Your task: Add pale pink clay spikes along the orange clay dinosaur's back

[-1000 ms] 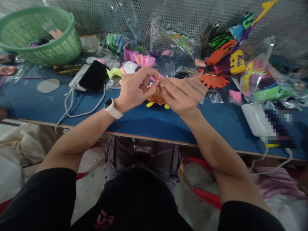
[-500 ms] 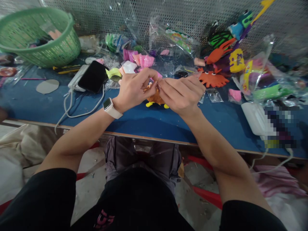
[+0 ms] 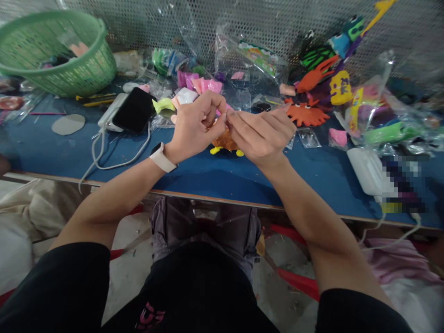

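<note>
My left hand [image 3: 199, 124], with a pale-banded watch on its wrist, is closed, thumb pinched against the fingertips. Its fingertips meet those of my right hand [image 3: 260, 134], which is closed in a pinch too. Whatever lies between the fingertips is too small to make out. Just beneath them, on the blue table [image 3: 236, 182], stands a brown clay figure [image 3: 224, 142] with yellow feet, its upper part hidden by my hands. Pink clay packets [image 3: 208, 86] and a yellow-green piece of clay [image 3: 163, 105] lie behind my left hand.
A green basket [image 3: 69, 71] stands at the back left. Near it are a black phone [image 3: 134, 110], white cables and a grey disc [image 3: 68, 124]. To the right lie an orange clay crab [image 3: 307, 113], plastic bags and a white power bank [image 3: 366, 172]. A perforated metal panel [image 3: 138, 21] rises behind.
My left hand has risen slightly and its wrist has turned, so the watch face shows less. The right hand has barely moved. The brown figure stays in place.
</note>
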{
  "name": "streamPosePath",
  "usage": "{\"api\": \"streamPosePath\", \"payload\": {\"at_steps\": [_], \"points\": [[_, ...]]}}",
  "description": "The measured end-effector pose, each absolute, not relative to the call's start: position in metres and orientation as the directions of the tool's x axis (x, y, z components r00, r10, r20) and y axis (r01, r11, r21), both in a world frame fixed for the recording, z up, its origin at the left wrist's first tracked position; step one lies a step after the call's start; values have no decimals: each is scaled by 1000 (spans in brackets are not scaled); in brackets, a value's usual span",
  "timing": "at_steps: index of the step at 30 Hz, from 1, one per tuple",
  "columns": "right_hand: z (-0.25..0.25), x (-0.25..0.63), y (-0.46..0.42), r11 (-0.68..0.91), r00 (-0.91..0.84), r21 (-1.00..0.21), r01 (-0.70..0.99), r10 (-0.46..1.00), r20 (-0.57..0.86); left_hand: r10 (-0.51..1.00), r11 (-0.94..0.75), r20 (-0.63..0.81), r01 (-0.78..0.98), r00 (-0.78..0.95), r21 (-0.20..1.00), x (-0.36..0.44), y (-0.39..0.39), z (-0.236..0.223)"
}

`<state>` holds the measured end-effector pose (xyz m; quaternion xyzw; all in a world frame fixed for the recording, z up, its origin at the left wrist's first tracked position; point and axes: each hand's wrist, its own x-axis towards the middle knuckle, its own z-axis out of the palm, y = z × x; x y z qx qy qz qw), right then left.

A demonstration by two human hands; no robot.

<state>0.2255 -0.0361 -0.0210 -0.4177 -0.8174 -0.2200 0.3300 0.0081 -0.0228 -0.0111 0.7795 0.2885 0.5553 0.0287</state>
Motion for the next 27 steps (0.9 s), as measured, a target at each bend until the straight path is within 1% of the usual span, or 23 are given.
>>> {"api": "streamPosePath", "payload": {"at_steps": [6,10,17,21,24,27], "points": [[-18,223,-39,560,-428,67,826,546,720,513,-829,831,377,216,413,8,-20,-12],[-18,222,-41,556,-423,61,829,551,720,534,-830,817,317,218,459,8,-15,-16],[-28,215,-37,544,-354,21,839,516,780,588,-808,769,225,253,544,8,-11,-19],[-35,213,-34,598,-316,-24,801,458,831,588,-808,768,138,254,573,9,-11,-18],[-37,213,-33,640,-306,-51,766,434,847,568,-817,780,67,261,573,10,-12,-17],[-37,212,-35,670,-303,-82,738,437,847,564,-820,783,68,263,568,10,-14,-14]]}}
